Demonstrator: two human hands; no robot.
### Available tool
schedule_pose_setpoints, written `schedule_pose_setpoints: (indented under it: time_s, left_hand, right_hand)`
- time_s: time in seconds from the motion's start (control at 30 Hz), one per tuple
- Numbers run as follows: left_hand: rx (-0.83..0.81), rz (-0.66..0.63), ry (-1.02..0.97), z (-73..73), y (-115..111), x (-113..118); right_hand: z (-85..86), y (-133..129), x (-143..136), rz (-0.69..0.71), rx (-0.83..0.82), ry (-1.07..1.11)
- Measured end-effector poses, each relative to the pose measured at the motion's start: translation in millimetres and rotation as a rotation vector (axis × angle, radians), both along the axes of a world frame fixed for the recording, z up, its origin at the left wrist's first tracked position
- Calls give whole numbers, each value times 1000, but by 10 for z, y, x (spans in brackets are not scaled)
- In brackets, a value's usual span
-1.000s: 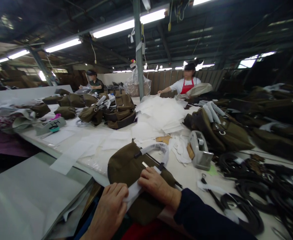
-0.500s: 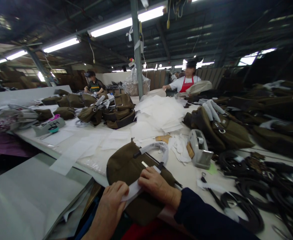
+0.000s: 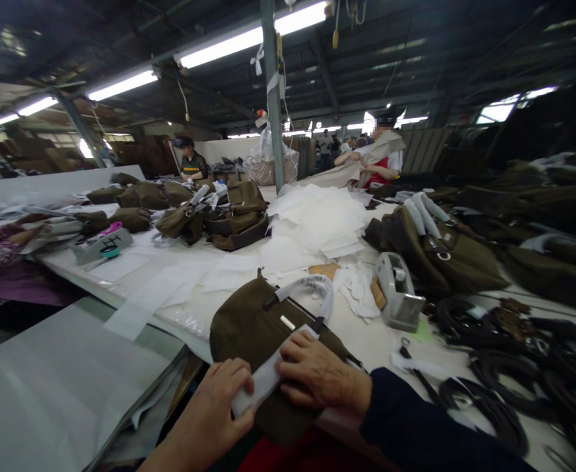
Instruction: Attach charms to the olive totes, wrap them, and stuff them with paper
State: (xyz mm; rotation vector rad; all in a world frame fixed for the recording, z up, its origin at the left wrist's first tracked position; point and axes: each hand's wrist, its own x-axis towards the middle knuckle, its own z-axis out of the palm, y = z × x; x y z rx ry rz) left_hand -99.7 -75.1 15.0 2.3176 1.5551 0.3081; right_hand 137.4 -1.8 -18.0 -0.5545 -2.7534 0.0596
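An olive-brown handbag (image 3: pixel 241 314) lies at the near edge of the table in front of me. One of its handles (image 3: pixel 324 288) arches up on the far side, covered in clear wrap. Across the near side runs the other handle, covered in white wrapping paper (image 3: pixel 264 383). My left hand (image 3: pixel 221 403) is closed round the lower end of this wrapped handle. Farther up, my right hand (image 3: pixel 317 373) grips the same handle with curled fingers. A small metal plate (image 3: pixel 288 322) shows on the bag just beyond my right fingers.
A grey tape dispenser (image 3: pixel 400 295) and white gloves (image 3: pixel 355 288) lie to the right, near coiled black straps (image 3: pixel 501 373). White paper sheets (image 3: pixel 317 219) are heaped behind the bag. More bags (image 3: pixel 236 216) stand farther back. Co-workers (image 3: pixel 383 167) are across the table.
My right hand has slid a little and its fingers now lie over the wrapping, which looks closed round the handle. The small plate is more exposed. A co-worker opposite has raised some beige material.
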Motion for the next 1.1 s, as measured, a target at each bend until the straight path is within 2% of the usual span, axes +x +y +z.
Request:
schedule_pose_setpoints:
  time_s: [0.1, 0.23, 0.3, 0.37, 0.4, 0.47, 0.53, 0.6, 0.63, 0.7, 0.77, 0.87, 1.0, 1.1]
  left_hand:
    - [-10, 3, 16, 7, 50, 25]
    - [10, 26, 104, -91, 172, 67]
    - [-19, 27, 81, -118, 218, 71]
    - [-52, 9, 59, -118, 253, 66]
    - [-60, -5, 57, -113, 270, 64]
    - [-65, -24, 57, -105, 306, 67]
    - [-86, -10, 31, -110, 342, 78]
    - [-150, 15, -27, -136, 367, 89]
    - [-189, 25, -64, -155, 373, 93]
    - [-253, 39, -150, -198, 369, 97]
    - [-279, 55, -257, -223, 356, 107]
    - [-305, 84, -463, -182, 368, 168]
    - [-395, 169, -734, -32, 504, 325]
    - [-482, 215, -864, -21, 603, 415]
  right_hand:
    - [20, -19, 5, 0, -12, -13]
    - [-32, -44, -12, -54, 22, 13]
    - [-89, -146, 23, -97, 19, 99]
    - [-189, -346, 98, -184, -63, 257]
    - [-262, -475, 145, -253, -146, 353]
    - [-457, -753, 229, -439, -436, 537]
    - [-690, -993, 256, -610, -894, 639]
    - [-905, -1139, 195, -640, -1330, 724]
    - [-984, -1171, 135, -616, -1467, 773]
    - [-1057, -1166, -9, -577, -1580, 888]
    - [-1006, -1106, -130, -616, -1571, 970]
    - [-758, -973, -172, -727, -1492, 1032]
    - [-386, -725, -19, -777, -1356, 1115]
    - [-301, -574, 92, -734, -1311, 1105]
